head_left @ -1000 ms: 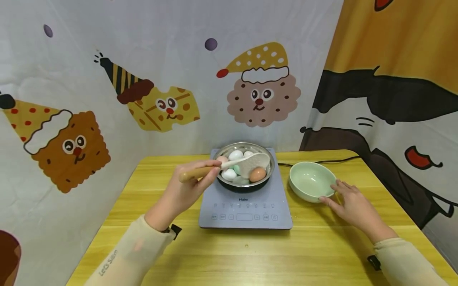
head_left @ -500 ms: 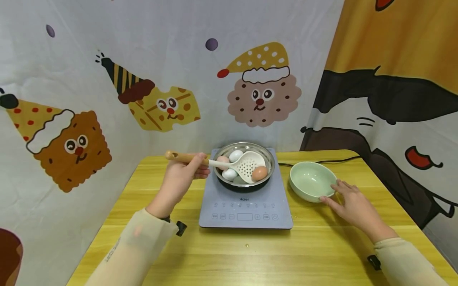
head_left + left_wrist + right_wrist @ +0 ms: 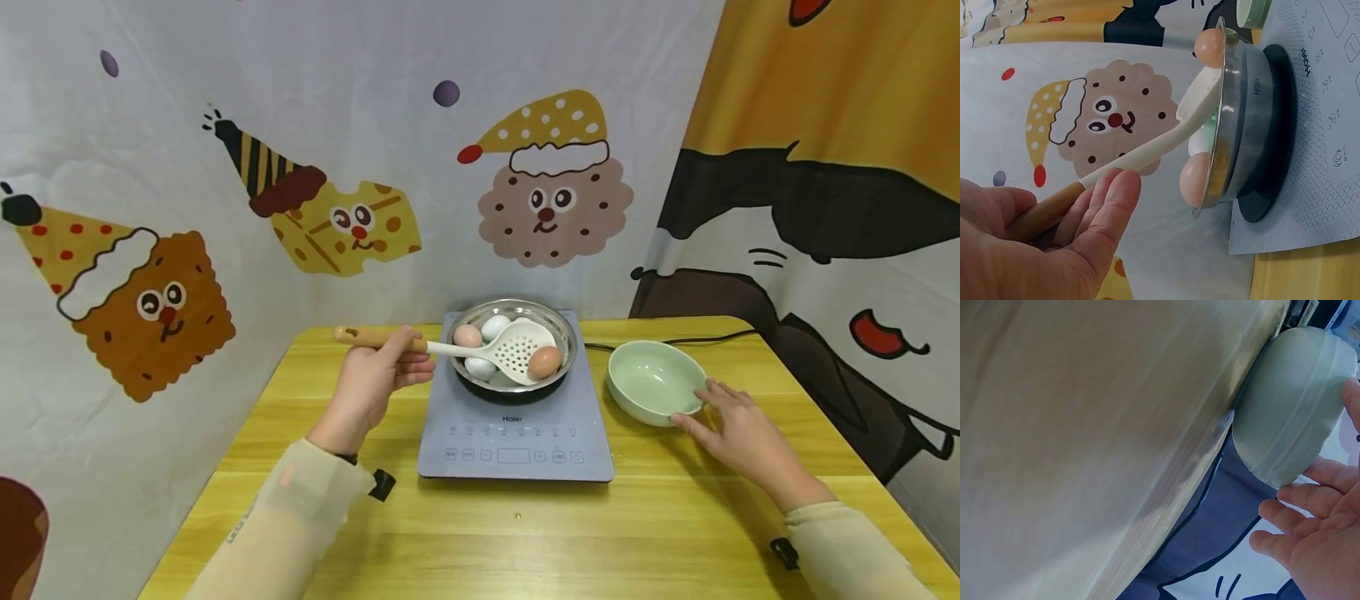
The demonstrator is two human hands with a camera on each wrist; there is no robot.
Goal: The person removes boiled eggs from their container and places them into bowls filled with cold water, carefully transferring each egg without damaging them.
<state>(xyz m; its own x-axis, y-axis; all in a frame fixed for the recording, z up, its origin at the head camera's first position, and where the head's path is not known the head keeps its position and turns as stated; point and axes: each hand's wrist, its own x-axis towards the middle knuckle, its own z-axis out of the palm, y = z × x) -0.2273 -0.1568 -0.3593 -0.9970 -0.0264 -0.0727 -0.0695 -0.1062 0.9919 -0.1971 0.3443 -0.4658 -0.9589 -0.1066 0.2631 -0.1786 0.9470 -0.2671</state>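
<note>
My left hand (image 3: 372, 377) grips the wooden handle of a white slotted spoon (image 3: 517, 346), held from the left over a steel pan (image 3: 551, 310). The spoon's perforated head lies among the eggs. A brown egg (image 3: 544, 362) sits at the right of the head, near the pan's rim. A pinkish egg (image 3: 1196, 180) and white eggs (image 3: 495, 327) show around the spoon; others are partly hidden under it. On the right, my right hand (image 3: 738, 425) rests against a pale green bowl (image 3: 637, 408), thumb and fingertips at its rim with the fingers spread. The bowl stands upright with nothing inside.
Under the pan is a grey induction cooker (image 3: 517, 467) with touch buttons. A black cable (image 3: 712, 338) runs behind the bowl along the back of the wooden table (image 3: 450, 542). A cartoon-printed curtain (image 3: 450, 208) hangs close behind the table.
My left hand has moved slightly left and the handle has levelled. The spoon's head has turned to show its holes and settled lower among the eggs. The right hand and bowl stay still.
</note>
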